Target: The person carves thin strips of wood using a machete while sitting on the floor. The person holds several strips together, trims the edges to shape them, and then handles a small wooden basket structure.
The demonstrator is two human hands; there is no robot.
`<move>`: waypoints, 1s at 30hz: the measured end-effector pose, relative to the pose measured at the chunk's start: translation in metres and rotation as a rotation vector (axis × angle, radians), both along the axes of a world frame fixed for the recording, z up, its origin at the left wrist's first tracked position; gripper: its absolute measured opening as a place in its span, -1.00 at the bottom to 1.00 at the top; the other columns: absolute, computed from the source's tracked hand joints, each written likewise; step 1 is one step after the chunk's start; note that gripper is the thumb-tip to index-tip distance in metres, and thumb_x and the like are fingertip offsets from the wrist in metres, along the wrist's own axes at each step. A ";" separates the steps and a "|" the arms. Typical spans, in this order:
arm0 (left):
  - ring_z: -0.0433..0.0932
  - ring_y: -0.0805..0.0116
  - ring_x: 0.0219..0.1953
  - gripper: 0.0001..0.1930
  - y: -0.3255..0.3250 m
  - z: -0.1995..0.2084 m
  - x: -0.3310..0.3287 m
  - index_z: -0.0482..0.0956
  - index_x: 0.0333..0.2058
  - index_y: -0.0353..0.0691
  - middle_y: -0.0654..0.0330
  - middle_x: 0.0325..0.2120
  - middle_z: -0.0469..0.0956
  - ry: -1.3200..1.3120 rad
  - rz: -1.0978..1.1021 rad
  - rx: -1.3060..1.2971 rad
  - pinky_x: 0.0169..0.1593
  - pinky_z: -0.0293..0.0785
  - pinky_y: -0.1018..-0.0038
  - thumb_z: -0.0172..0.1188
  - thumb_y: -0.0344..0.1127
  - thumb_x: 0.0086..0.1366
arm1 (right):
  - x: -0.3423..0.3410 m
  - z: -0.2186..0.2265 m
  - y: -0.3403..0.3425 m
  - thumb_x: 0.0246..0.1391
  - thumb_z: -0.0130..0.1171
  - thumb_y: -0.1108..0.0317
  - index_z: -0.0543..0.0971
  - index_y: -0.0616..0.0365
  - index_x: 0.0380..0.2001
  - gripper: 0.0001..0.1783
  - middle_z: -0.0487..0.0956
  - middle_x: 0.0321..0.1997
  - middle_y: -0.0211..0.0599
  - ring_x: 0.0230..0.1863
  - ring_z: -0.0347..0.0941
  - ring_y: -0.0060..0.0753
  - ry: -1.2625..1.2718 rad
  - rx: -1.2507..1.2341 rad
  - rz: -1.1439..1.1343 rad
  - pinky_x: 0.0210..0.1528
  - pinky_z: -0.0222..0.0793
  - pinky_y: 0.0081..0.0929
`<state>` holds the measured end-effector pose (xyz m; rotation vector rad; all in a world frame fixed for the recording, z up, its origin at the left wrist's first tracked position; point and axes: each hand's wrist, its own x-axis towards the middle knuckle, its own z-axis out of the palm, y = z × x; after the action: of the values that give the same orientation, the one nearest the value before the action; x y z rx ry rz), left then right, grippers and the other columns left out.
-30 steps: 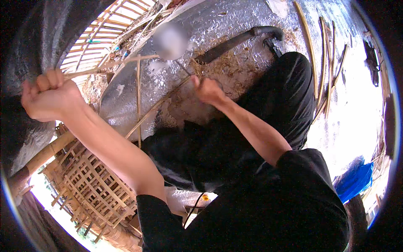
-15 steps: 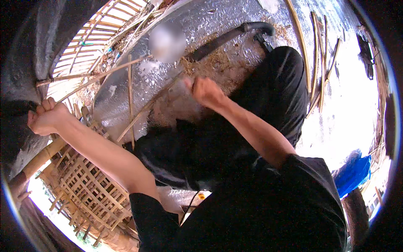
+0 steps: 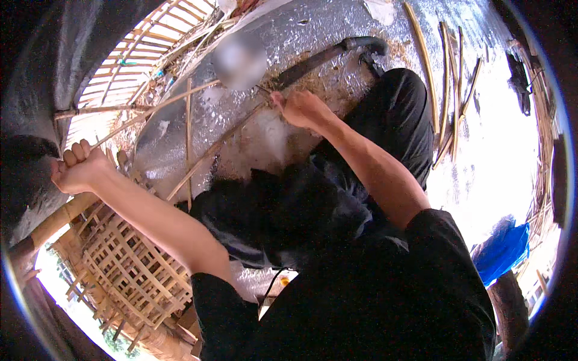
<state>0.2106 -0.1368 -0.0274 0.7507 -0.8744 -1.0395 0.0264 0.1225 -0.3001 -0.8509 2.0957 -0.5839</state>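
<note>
My left hand (image 3: 78, 168) is at the left, its fingers closed round the near end of a thin bamboo stick (image 3: 153, 111). That stick slants up to the right until a round blurred patch covers its far end. Near the middle, my right hand (image 3: 303, 109) is closed in a pinch, and a small dark tip shows by its fingers; what it holds I cannot make out. A second stick (image 3: 220, 144) slants up from the lower left to near the right fingertips. One more thin stick (image 3: 189, 135) crosses it. Beyond the right hand lies a long dark tool with a curved end (image 3: 322, 61).
Fibrous shavings lie on the shiny grey sheet (image 3: 283, 27) around the tool. Several loose bamboo strips (image 3: 422, 66) rest at the upper right. A woven bamboo panel (image 3: 129, 265) is below my left arm, a slatted one (image 3: 141, 45) at the upper left. A blue bag (image 3: 503, 249) sits at the right.
My left hand has shifted slightly right, with the stick still in it. My right hand has moved a little up and right, still closed. The whole view has shifted slightly.
</note>
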 end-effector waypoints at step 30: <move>-0.15 0.55 -0.73 -0.69 0.103 -0.033 -0.067 0.00 -0.67 -0.02 0.38 -0.80 -0.13 0.094 -0.925 -0.360 -0.57 -0.17 0.42 -0.12 -0.26 0.19 | 0.045 0.039 -0.026 0.32 -0.09 -0.06 0.54 0.31 -0.57 -0.37 0.49 -0.56 0.24 -0.41 0.48 0.35 -0.163 -0.502 -0.184 -0.34 0.39 0.05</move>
<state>0.1435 -0.0337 -0.0602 -0.0529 -1.3230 -1.6372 0.0710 0.0966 -0.2608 -0.8480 1.9140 -1.2704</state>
